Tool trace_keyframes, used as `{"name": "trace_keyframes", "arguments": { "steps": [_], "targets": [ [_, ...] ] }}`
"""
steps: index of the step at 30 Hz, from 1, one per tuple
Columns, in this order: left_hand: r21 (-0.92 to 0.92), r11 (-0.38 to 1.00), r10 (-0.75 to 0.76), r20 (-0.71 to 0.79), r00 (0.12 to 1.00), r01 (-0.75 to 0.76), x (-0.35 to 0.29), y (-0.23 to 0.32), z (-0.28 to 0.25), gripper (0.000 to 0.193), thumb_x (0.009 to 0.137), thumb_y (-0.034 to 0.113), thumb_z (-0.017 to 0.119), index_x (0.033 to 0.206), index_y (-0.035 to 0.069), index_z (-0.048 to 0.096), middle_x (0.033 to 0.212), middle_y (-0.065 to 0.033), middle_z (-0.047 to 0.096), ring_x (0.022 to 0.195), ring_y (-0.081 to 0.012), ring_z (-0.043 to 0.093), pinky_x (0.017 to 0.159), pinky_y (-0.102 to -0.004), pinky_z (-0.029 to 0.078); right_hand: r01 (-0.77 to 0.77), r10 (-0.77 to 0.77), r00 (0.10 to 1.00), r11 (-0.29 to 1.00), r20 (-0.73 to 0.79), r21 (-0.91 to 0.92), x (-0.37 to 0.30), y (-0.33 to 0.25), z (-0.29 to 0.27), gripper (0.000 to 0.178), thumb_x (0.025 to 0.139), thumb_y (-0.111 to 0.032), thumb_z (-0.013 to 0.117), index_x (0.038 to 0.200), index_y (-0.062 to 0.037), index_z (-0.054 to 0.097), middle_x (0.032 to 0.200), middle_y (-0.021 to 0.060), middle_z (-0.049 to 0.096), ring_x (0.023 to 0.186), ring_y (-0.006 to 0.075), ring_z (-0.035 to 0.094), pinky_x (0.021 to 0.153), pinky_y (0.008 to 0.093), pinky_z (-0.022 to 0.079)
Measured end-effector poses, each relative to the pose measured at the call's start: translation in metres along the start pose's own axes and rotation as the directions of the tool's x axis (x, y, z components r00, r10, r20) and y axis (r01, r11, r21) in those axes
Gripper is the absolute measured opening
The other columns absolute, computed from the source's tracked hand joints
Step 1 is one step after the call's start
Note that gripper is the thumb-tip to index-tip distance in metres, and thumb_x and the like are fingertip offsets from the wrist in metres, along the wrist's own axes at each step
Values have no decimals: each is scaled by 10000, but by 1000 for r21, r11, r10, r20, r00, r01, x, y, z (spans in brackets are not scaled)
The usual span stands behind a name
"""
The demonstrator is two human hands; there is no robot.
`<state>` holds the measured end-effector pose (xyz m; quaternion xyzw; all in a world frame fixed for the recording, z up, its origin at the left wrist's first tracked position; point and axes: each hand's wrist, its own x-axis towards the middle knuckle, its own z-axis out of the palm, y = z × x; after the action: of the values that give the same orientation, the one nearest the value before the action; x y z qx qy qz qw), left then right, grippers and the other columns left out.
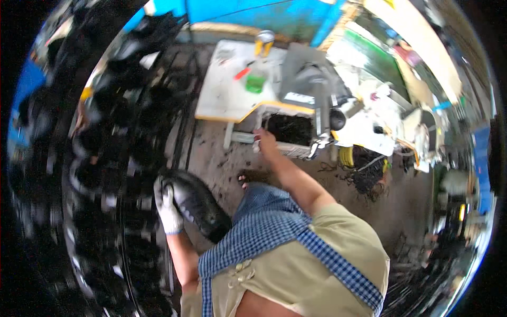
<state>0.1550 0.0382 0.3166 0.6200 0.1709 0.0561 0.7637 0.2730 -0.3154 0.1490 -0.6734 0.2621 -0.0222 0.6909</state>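
My left hand, in a white glove, grips the edge of a black shoe at my left side. The shoe hangs tilted beside my checked blue apron. My right arm reaches forward, and my bare right hand is at the near left corner of an open drawer-like bin. Its fingers look curled together, with something whitish at the tips; what they hold, if anything, is too blurred to make out. Dark scraps fill the bin.
Left of me, a tall rack carries many black shoes, blurred. Ahead stands a white worktable with a green box, a red strip and a yellow container. A sewing machine is right of these. Scraps lie below.
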Motion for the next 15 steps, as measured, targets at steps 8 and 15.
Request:
{"name": "trace_keyframes", "arguments": {
  "steps": [8,15],
  "targets": [
    [-10,989,-147,-142,979,147,79,-34,20,436,905,280,647,1254,27,578,1185,-81,614,997,-197,598,862,-349,507,-88,141,918,984,-370,157,145,-22,29,669,742,-242,788,1286,42,522,1052,145,655,952,230,627,825,354,486],
    [26,979,-200,-121,972,204,122,-7,103,396,881,276,670,1197,47,602,1083,-64,633,897,-204,615,784,-352,527,21,37,895,992,-445,125,234,9,46,695,765,-161,768,1364,0,455,926,57,646,650,147,565,579,292,478]
  ]
}}
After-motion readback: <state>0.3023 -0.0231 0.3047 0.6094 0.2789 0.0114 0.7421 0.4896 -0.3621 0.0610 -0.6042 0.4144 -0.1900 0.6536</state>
